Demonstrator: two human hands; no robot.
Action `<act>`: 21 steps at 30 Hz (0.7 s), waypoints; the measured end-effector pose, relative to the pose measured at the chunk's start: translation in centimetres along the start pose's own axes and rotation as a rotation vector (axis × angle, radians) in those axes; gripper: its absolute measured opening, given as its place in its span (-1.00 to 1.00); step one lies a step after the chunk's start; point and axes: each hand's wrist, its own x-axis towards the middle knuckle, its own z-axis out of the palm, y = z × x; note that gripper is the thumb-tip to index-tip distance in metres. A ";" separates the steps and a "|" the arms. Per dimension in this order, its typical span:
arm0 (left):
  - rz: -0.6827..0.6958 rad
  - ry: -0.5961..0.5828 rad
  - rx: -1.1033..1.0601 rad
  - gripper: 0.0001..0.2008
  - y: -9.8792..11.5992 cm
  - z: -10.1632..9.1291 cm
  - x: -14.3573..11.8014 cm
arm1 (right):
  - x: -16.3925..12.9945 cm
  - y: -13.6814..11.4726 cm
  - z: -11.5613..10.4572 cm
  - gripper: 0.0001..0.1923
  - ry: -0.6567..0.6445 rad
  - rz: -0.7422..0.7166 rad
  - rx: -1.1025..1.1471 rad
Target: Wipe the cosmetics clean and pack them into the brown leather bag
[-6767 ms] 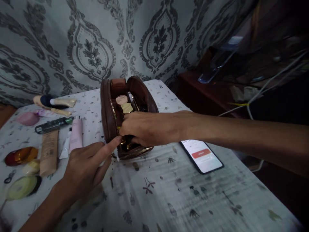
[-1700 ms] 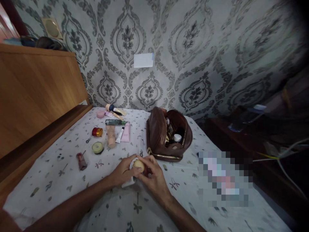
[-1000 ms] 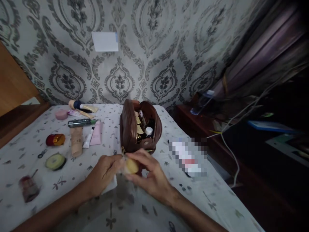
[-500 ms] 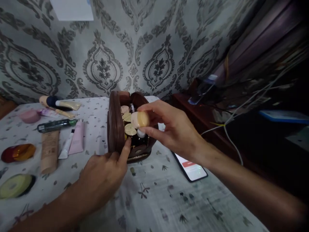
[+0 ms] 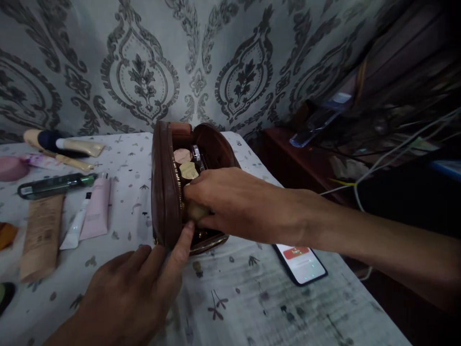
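A brown zip-up toiletry bag (image 5: 163,178) stands unzipped on the patterned cloth, with several round-lidded containers inside. My right hand (image 5: 237,202) reaches down into it, fingers closed round a small rounded jar (image 5: 197,210) with a yellowish part, mostly hidden by the fingers. Behind those fingers show a cream lid (image 5: 188,170) and a pink lid (image 5: 182,155). My left hand (image 5: 144,283) rests at the bag's front, its index finger stretched to the front rim near the jar. Its other fingers are bent and its thumb is hidden.
Left of the bag lie a beige tube (image 5: 42,238), a pink tube (image 5: 96,209), a small white tube (image 5: 75,225), a green bottle (image 5: 54,185) and a pink round item (image 5: 12,168). A lit phone (image 5: 304,266) lies right. White cables (image 5: 389,161) hang beyond the cloth's edge.
My right hand has lowered the jar from above the bag into it, among the other containers. The left index finger stays at the front rim. The view has moved closer.
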 end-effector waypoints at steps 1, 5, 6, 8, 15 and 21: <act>0.006 0.013 -0.003 -0.30 0.0 0.1 -0.1 | 0.2 -0.1 0.1 -0.95 -0.022 -0.005 -0.054; -0.003 0.038 -0.019 -0.31 -0.1 0.2 0.1 | 0.6 -0.1 0.6 -0.89 -0.090 -0.074 -0.177; -0.006 0.036 -0.024 -0.31 -0.1 0.3 0.1 | 0.7 -0.2 0.7 -0.89 -0.111 -0.081 -0.193; -0.009 0.037 -0.028 -0.30 -0.1 0.3 0.2 | 0.8 -0.3 0.6 -0.89 -0.145 -0.072 -0.218; -0.007 0.073 -0.020 -0.31 -0.2 0.6 0.1 | 0.7 0.0 -0.1 -0.87 -0.144 -0.088 -0.169; -0.002 0.079 0.000 -0.31 -0.3 0.5 0.4 | -0.7 1.2 -0.7 -0.84 0.016 -0.157 0.042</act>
